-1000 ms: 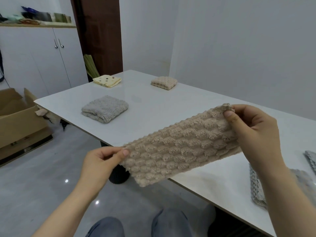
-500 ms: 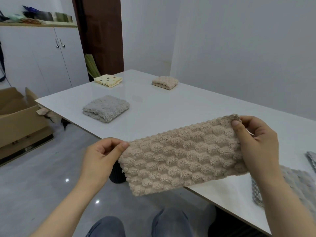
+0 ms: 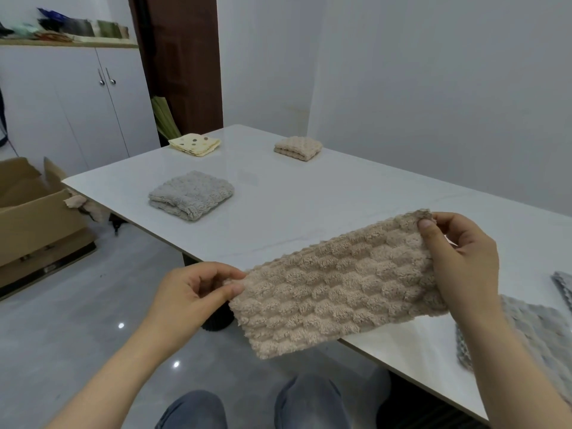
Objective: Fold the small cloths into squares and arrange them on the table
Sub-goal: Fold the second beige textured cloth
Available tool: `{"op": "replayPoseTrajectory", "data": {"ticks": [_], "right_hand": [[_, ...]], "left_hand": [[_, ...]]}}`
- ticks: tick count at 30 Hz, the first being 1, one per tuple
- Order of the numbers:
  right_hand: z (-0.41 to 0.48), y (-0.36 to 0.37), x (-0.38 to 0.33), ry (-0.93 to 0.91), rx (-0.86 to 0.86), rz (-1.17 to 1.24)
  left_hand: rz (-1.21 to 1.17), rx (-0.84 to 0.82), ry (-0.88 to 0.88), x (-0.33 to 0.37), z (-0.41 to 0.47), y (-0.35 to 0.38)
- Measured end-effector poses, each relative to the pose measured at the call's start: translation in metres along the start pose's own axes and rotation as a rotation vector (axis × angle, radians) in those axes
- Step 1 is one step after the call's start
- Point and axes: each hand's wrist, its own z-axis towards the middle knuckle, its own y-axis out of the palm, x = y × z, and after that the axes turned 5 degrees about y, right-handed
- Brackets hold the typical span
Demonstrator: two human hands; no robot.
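Note:
A beige bobble-textured cloth (image 3: 337, 283), folded into a long strip, hangs in the air over the near edge of the white table (image 3: 309, 212). My left hand (image 3: 192, 292) pinches its left end between thumb and fingers. My right hand (image 3: 461, 258) pinches its upper right corner. Three folded squares lie on the table: a grey one (image 3: 191, 195) at the left, a yellow spotted one (image 3: 195, 144) at the far left corner, and a beige one (image 3: 298, 148) at the back.
Unfolded grey cloths (image 3: 538, 335) lie on the table at the right, partly behind my right forearm. An open cardboard box (image 3: 28, 212) stands on the floor to the left. White cupboards (image 3: 77, 103) line the far left wall. My knees show below.
Both hands have brought the beige cloth lower and nearer to me, and the strip now hangs slacker. My left hand has shifted its pinch on the left end.

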Motion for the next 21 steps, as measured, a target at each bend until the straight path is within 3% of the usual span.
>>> {"op": "replayPoseTrajectory", "data": {"ticks": [13, 21], "right_hand": [[-0.002, 0.001, 0.002, 0.001, -0.047, -0.02], [-0.005, 0.001, 0.003, 0.003, -0.108, -0.064]], "left_hand": [[0.152, -0.011, 0.01, -0.003, 0.003, 0.002], [0.148, -0.085, -0.138, -0.004, 0.012, -0.002]]}}
